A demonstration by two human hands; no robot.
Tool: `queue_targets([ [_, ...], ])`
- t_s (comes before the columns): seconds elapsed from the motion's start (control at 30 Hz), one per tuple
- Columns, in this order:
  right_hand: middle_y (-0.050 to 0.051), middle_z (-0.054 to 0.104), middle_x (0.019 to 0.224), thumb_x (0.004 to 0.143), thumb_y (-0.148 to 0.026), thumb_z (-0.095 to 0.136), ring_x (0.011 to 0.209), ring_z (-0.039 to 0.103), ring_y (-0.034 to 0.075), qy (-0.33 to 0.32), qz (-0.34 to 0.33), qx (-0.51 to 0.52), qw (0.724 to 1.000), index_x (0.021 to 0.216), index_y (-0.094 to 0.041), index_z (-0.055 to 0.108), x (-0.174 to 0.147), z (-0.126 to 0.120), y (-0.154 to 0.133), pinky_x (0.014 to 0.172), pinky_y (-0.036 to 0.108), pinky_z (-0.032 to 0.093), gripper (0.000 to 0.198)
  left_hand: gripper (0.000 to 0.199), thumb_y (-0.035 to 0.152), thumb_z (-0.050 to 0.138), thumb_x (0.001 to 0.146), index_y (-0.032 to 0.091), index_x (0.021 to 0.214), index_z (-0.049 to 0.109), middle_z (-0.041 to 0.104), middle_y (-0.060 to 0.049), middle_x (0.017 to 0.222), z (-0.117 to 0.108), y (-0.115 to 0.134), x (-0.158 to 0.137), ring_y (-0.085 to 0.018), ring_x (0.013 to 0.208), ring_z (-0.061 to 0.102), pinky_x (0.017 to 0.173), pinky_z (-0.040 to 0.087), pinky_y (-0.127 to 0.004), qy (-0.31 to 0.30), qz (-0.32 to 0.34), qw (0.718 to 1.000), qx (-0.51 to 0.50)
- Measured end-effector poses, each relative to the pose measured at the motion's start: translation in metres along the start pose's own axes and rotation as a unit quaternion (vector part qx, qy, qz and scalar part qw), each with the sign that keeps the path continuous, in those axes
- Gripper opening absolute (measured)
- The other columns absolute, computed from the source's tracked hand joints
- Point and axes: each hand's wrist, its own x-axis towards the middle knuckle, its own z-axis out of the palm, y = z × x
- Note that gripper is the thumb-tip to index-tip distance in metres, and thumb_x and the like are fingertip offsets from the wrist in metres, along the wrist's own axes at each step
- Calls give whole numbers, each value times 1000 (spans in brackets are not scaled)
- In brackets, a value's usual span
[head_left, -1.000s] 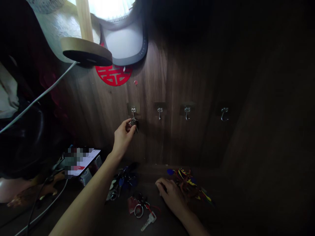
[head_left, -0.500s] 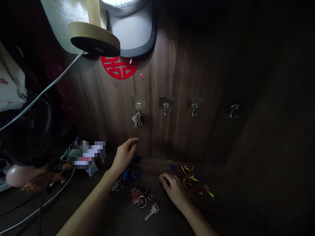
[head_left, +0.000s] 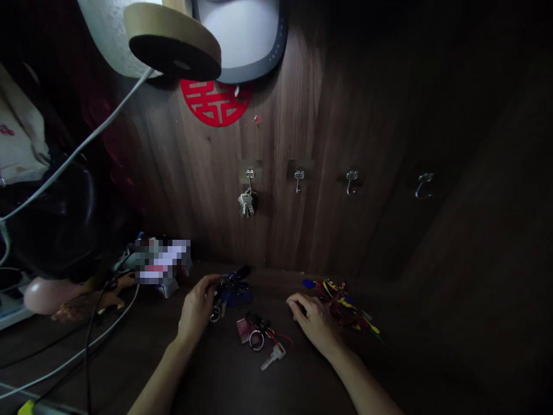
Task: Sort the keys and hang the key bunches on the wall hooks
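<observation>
My left hand (head_left: 196, 306) is low over the dark surface, just left of a bunch of blue key fobs (head_left: 235, 293) with a metal ring. Its fingers are apart, slightly bent, and no grip on the fobs shows. My right hand (head_left: 311, 318) rests with loosely bent fingers, thumb apart, beside a tangle of colourful braided cords (head_left: 345, 305); nothing shows in it. Between the hands lie a key (head_left: 273, 356), a key ring (head_left: 256, 340) and a red tag (head_left: 243, 330). A bunch of keys (head_left: 247, 204) hangs on the leftmost wall hook (head_left: 250, 174).
Three bare hooks, the nearest a metal hook (head_left: 299, 180), are to the right on the wood panel. Above are a lamp base (head_left: 173, 46), a cap (head_left: 246, 40) and a red paper cut-out (head_left: 218, 106). Cables (head_left: 88, 323) and small boxes (head_left: 168, 286) are at left.
My left hand has come down and left, away from below the hanging keys to beside the blue fobs. My right hand has barely moved. The view has shifted slightly.
</observation>
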Motion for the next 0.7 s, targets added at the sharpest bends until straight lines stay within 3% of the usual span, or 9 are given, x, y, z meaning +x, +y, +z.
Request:
queue_targets([
  [0.23,1,68,75,92,-30,37,73,62,18,10,1,4,1000,83,-25,63,0,3,10,71,29,43,28,32,11,42,84,23,107,61,69,-5,106,19,11,-22,-21,100,63,88,50,-38,-67,148,984,78],
  [0.37,2,67,70,91,-32,37,69,62,19,41,12,-6,999,80,-24,62,0,1,16,69,29,43,29,34,14,48,85,21,117,57,63,-9,122,26,8,-25,-25,112,58,95,46,-46,-56,177,969,162],
  [0.47,2,67,70,90,-34,37,67,62,19,52,26,-5,998,78,-24,62,0,-1,22,67,29,43,29,33,17,51,86,19,118,57,62,-10,124,28,7,-29,-27,114,57,98,42,-51,-86,193,957,201],
  [0.7,2,67,64,89,-37,36,63,64,19,73,56,1,996,75,-23,61,3,-5,29,64,28,44,32,28,17,48,89,22,114,61,64,-5,122,29,23,-36,-22,111,58,93,48,-41,-158,242,945,151],
])
